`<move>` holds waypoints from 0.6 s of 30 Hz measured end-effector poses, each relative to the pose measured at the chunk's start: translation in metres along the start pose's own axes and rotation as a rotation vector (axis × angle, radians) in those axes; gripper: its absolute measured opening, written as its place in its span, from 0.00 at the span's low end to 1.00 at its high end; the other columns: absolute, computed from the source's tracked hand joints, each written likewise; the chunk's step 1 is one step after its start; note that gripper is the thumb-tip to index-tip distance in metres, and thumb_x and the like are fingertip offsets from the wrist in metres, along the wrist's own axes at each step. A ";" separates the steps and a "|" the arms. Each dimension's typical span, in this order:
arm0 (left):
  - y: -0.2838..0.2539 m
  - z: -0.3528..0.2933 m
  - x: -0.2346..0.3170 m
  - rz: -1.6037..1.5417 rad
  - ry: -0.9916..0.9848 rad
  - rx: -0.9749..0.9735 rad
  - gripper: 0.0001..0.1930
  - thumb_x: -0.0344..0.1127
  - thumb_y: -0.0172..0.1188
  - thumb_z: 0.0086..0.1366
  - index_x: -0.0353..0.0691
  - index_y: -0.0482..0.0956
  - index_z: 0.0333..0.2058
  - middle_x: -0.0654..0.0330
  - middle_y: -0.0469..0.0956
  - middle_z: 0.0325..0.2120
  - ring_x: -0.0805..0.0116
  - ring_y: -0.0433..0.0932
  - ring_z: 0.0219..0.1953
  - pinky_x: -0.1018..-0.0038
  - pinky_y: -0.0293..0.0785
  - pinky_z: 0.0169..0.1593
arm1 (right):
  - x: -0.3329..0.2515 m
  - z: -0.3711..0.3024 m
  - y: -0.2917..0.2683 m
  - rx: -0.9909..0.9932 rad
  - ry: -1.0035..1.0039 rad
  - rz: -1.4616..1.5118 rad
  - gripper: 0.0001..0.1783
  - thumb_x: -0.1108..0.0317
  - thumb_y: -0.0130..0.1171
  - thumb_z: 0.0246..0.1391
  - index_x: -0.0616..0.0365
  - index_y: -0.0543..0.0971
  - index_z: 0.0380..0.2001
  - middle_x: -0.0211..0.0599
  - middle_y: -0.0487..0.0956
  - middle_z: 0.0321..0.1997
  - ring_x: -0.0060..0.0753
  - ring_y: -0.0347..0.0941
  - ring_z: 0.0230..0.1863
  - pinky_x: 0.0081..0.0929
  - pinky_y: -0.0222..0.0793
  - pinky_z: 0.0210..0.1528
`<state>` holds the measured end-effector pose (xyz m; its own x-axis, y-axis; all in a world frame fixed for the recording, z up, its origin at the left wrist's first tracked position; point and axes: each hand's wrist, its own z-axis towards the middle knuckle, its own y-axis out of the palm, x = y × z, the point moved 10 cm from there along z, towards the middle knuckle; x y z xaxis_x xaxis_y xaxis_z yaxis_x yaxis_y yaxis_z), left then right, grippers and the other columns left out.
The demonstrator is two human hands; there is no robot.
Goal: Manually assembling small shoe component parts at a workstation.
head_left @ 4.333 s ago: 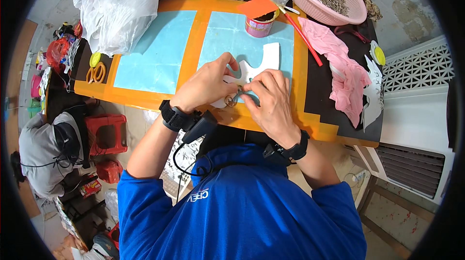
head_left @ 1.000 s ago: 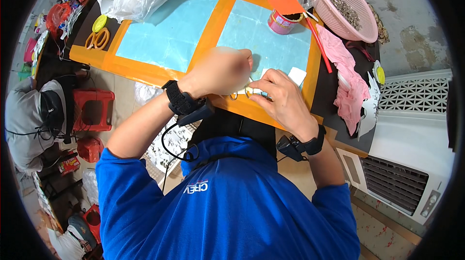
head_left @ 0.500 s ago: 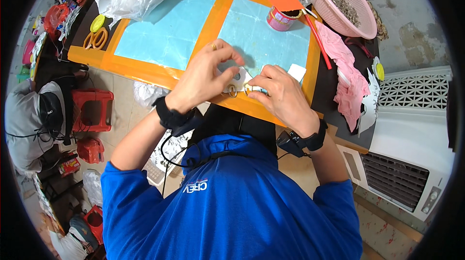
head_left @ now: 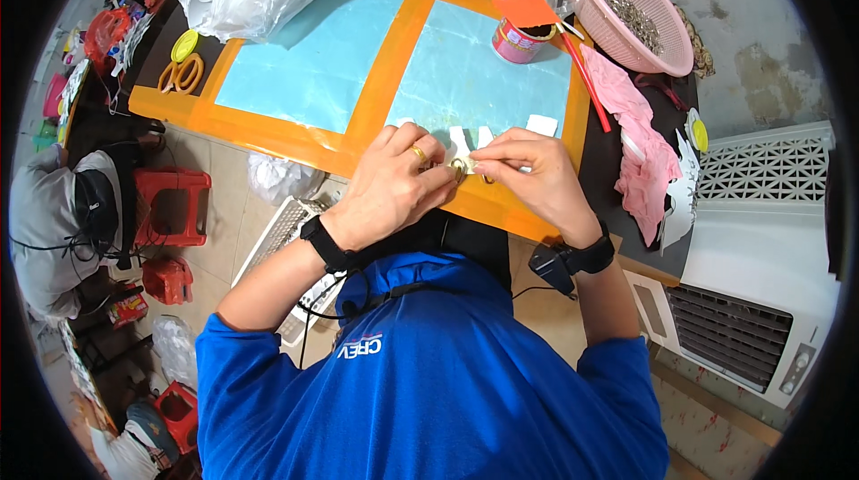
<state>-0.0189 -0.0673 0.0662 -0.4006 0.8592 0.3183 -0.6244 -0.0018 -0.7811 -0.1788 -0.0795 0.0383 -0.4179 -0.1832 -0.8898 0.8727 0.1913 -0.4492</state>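
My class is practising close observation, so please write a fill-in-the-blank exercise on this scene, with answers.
1. The hand wearing a gold ring is the person's ____ one.
2. Near the right hand, the flat cut piece is coloured ____.
3. The basket of metal pieces at the table's rear right is coloured ____.
4. Beside the orange-handled scissors sits a round lid coloured ____.

Missing words: left; white; pink; yellow.

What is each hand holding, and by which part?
The right hand seems to pinch the white piece near a metal ring; the left hand is beside that ring, but its grip cannot be told.
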 end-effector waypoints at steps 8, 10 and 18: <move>-0.003 0.005 0.004 -0.016 -0.028 0.040 0.11 0.33 0.79 0.54 0.46 0.89 0.36 0.63 0.79 0.39 0.59 0.77 0.44 0.63 0.76 0.46 | -0.017 0.013 -0.027 0.265 0.020 -0.140 0.14 0.72 0.71 0.61 0.59 0.82 0.49 0.34 0.84 0.35 0.28 0.80 0.34 0.31 0.78 0.39; -0.001 0.005 0.003 -0.022 -0.044 0.053 0.11 0.33 0.79 0.53 0.45 0.89 0.35 0.63 0.79 0.38 0.59 0.77 0.43 0.63 0.76 0.46 | -0.022 0.023 -0.012 0.145 -0.093 -0.297 0.17 0.71 0.71 0.61 0.58 0.79 0.51 0.35 0.84 0.35 0.35 0.81 0.37 0.35 0.78 0.42; 0.003 0.004 0.000 -0.019 -0.103 0.047 0.11 0.33 0.80 0.51 0.46 0.88 0.33 0.63 0.79 0.38 0.59 0.76 0.43 0.62 0.77 0.47 | -0.004 0.038 0.017 -0.129 0.036 -0.130 0.21 0.70 0.70 0.58 0.62 0.77 0.54 0.40 0.84 0.36 0.44 0.82 0.42 0.41 0.77 0.45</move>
<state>-0.0232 -0.0692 0.0656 -0.4535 0.8024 0.3879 -0.6622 -0.0121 -0.7492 -0.1528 -0.1127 0.0368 -0.5355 -0.1804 -0.8251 0.7722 0.2911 -0.5648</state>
